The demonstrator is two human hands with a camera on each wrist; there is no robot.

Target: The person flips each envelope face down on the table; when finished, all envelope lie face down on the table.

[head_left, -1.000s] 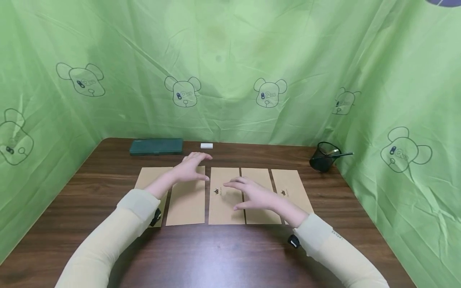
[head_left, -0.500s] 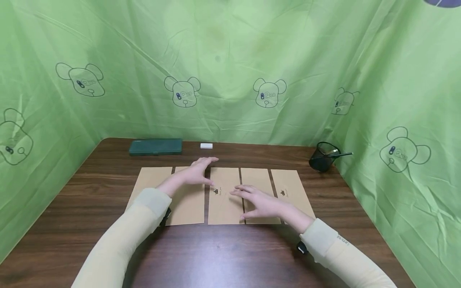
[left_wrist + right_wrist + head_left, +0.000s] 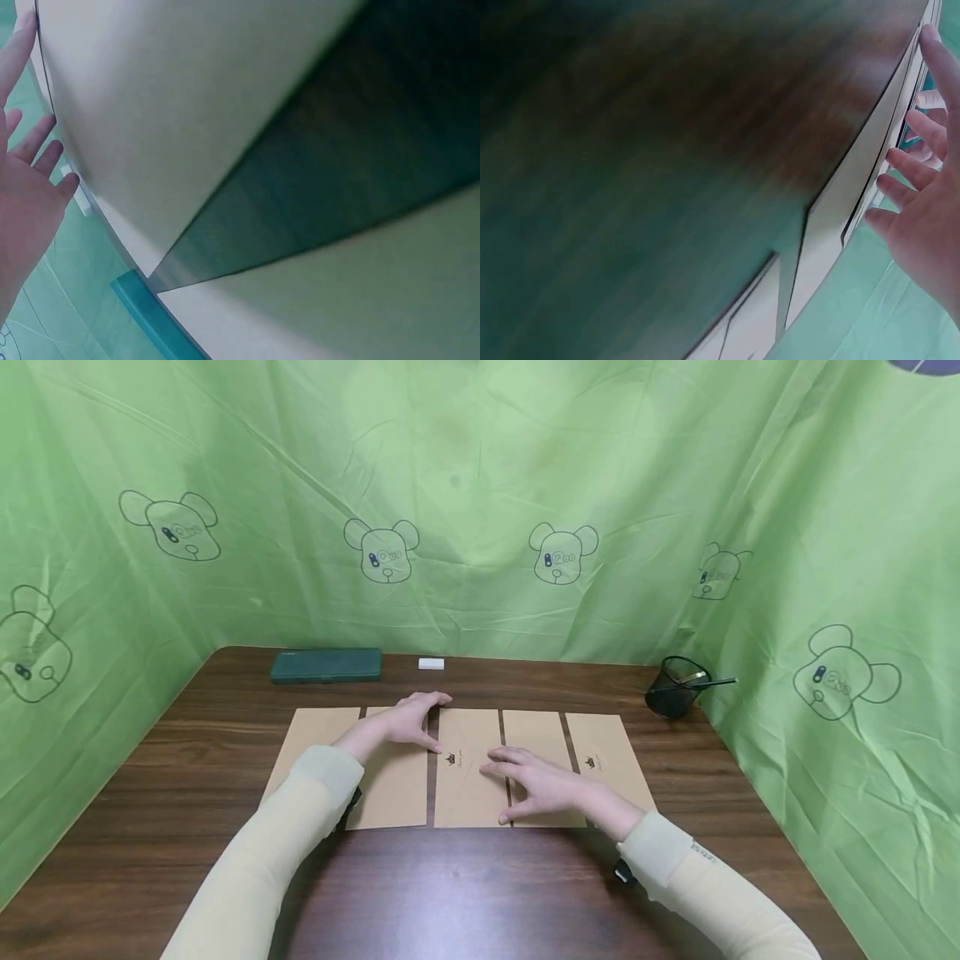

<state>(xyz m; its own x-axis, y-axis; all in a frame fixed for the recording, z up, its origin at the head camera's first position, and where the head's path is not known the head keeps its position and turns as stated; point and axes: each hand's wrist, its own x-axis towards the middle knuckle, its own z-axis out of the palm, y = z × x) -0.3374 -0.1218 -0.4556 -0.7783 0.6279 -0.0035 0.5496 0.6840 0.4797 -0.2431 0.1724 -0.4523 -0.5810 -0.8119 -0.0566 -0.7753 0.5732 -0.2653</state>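
Observation:
Several brown kraft paper envelopes lie side by side in a row across the table. My left hand (image 3: pixel 405 722) reaches over the second envelope from the left (image 3: pixel 390 797), with thumb and fingertips at the left edge of the middle envelope (image 3: pixel 467 802), which bears a small crown print. Spread and relaxed, my right hand (image 3: pixel 543 785) lies over the seam between the middle envelope and the fourth one (image 3: pixel 534 731), its thumb near their front edges. Both hands' fingers also show in the wrist views, the left hand (image 3: pixel 26 195) and the right hand (image 3: pixel 930 187), gripping nothing.
A dark green flat case (image 3: pixel 326 666) and a white eraser-like block (image 3: pixel 431 664) sit along the back edge of the wooden table (image 3: pixel 465 893). At back right stands a black mesh cup (image 3: pixel 671 693) with pens. Green curtains (image 3: pixel 480 593) enclose the back and sides.
My left hand has shifted right and a little nearer, to the middle envelope's left edge. My right hand has moved slightly right and toward the front. The envelopes have stayed in place.

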